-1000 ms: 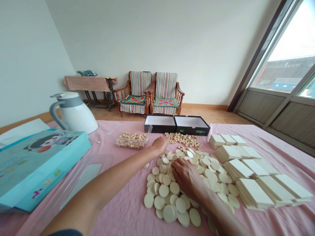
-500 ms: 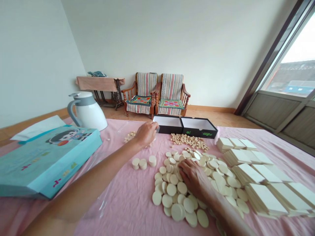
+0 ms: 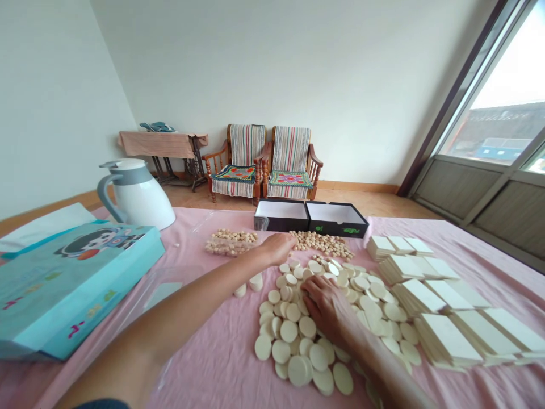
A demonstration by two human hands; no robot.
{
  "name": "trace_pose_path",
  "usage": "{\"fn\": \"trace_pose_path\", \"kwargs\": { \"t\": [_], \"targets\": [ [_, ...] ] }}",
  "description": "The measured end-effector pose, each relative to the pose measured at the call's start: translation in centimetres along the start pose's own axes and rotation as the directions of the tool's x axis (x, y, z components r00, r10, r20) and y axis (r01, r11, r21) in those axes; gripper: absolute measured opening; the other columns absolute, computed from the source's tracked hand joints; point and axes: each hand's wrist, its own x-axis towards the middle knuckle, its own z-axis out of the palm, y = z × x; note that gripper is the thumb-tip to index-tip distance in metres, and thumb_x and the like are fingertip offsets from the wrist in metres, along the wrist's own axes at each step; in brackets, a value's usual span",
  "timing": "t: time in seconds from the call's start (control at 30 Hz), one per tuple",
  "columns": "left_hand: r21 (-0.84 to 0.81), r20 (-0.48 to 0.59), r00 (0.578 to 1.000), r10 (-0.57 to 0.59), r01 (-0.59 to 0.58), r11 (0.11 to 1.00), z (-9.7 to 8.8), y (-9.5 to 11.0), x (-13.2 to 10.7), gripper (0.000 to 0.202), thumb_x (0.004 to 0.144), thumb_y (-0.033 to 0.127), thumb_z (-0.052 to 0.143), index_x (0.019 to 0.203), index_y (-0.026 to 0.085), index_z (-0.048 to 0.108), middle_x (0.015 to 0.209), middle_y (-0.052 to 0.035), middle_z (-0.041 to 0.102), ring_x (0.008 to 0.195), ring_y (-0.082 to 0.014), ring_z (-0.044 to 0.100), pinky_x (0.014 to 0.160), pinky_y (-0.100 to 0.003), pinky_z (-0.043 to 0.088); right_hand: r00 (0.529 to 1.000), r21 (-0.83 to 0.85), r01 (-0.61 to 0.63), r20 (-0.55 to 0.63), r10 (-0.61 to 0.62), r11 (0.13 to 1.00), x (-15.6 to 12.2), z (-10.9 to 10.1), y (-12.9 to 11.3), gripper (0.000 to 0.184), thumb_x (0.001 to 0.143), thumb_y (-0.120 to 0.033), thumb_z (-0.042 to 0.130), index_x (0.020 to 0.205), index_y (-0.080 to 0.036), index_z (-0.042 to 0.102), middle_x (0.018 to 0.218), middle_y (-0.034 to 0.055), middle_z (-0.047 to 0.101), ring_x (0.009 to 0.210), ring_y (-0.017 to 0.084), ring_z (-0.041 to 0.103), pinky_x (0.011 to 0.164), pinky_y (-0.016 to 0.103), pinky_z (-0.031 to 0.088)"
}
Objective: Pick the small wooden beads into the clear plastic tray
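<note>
Left arm [image 3: 200, 302] stretched long, right arm [image 3: 378, 358] held nearer the body.
The left arm slants in from the lower left and ends in a left hand [image 3: 280, 249] with its back up and fingers gathered; its fingertips are too small to make out. The right arm comes up from the lower right, its right hand [image 3: 326, 300] palm down, knuckles raised and fingers bent, tips partly hidden.
</note>
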Motion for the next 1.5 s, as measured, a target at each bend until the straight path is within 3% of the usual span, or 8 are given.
{"fn": "trace_pose_path", "kwargs": {
  "t": [0.27,0.43,0.63,0.8,0.9,1.03,1.3,1.5],
  "targets": [
    [0.003,0.026,1.0,-0.016,0.016,1.0,2.7,-0.1,1.2,0.014,0.071,0.006,0.055,0.078,0.015,0.063,0.084,-0.009,0.068,0.083,-0.0238,0.064,0.068,-0.029,0.047,1.0,0.004,-0.005,0.012,0.005,1.0,0.0,-0.2,-0.1,0.015,0.091,-0.019,0.042,0.087,-0.019,0.057,0.09,0.0047,0.057,0.087,0.018,0.051,0.08,0.032,0.037],
    [-0.003,-0.126,0.991,-0.043,0.043,0.999,-0.4,-1.1,-1.4,0.019,0.082,0.013,0.046,0.093,0.019,0.061,0.094,-0.007,0.064,0.089,-0.0197,0.06,0.075,-0.028,0.045,1.0,0.003,-0.007,0.009,0.007,1.0,-0.1,-0.1,-0.1,0.016,0.091,-0.019,0.042,0.087,-0.019,0.057,0.089,0.005,0.057,0.087,0.018,0.051,0.08,0.032,0.038],
    [0.094,-0.37,0.902,-0.223,0.275,0.957,-5.0,-4.7,-5.5,0.016,0.083,0.013,0.047,0.089,0.018,0.06,0.087,-0.0049,0.062,0.085,-0.0189,0.059,0.075,-0.028,0.044,1.0,0.006,0.005,0.008,-0.005,1.0,-0.1,0.1,0.0,0.017,0.091,-0.019,0.041,0.089,-0.018,0.058,0.09,0.0059,0.057,0.087,0.019,0.052,0.08,0.033,0.038],
    [0.082,-0.476,0.851,-0.221,0.294,0.952,-5.1,-4.8,-6.2,0.017,0.082,0.015,0.051,0.095,0.018,0.06,0.096,-0.0066,0.062,0.095,-0.0206,0.057,0.084,-0.031,0.044,1.0,0.0,-0.007,0.011,0.007,1.0,0.1,0.2,0.0,0.018,0.091,-0.018,0.041,0.089,-0.018,0.058,0.089,0.006,0.057,0.085,0.019,0.053,0.08,0.035,0.038],
    [0.007,-0.398,0.908,-0.133,0.148,0.989,-3.6,-2.7,-4.7,0.017,0.086,0.016,0.046,0.093,0.019,0.061,0.093,-0.0043,0.063,0.09,-0.0178,0.06,0.081,-0.028,0.047,1.0,-0.008,0.005,0.005,-0.005,1.0,0.1,0.1,0.0,0.017,0.091,-0.018,0.041,0.088,-0.018,0.058,0.088,0.0059,0.057,0.085,0.019,0.053,0.079,0.034,0.039],
    [0.014,-0.105,0.992,-0.072,0.074,0.997,-1.0,-0.1,-1.2,0.024,0.079,0.007,0.049,0.095,0.018,0.063,0.096,-0.0063,0.066,0.092,-0.0197,0.062,0.08,-0.028,0.048,1.0,-0.003,0.007,-0.003,-0.007,1.0,0.0,0.0,0.0,0.017,0.091,-0.018,0.041,0.087,-0.018,0.058,0.088,0.006,0.057,0.085,0.019,0.053,0.079,0.033,0.039],
    [0.062,0.04,0.984,-0.171,0.168,0.984,2.5,-0.5,5.2,0.02,0.068,0.004,0.06,0.086,0.012,0.065,0.095,-0.0151,0.068,0.092,-0.0269,0.065,0.076,-0.031,0.05,1.0,0.014,-0.002,0.002,0.002,1.0,0.1,-0.1,0.0,0.015,0.09,-0.017,0.043,0.087,-0.019,0.057,0.09,0.0052,0.057,0.087,0.018,0.052,0.08,0.032,0.039],
    [0.063,0.055,0.978,-0.199,0.195,0.979,3.2,-1.1,5.6,0.017,0.071,0.008,0.06,0.087,0.015,0.064,0.093,-0.0143,0.07,0.091,-0.0273,0.066,0.073,-0.031,0.049,1.0,0.003,-0.011,0.011,0.011,1.0,0.2,0.0,0.0,0.015,0.09,-0.016,0.042,0.084,-0.018,0.056,0.089,0.0051,0.057,0.085,0.017,0.052,0.08,0.031,0.038]
  ]
}}
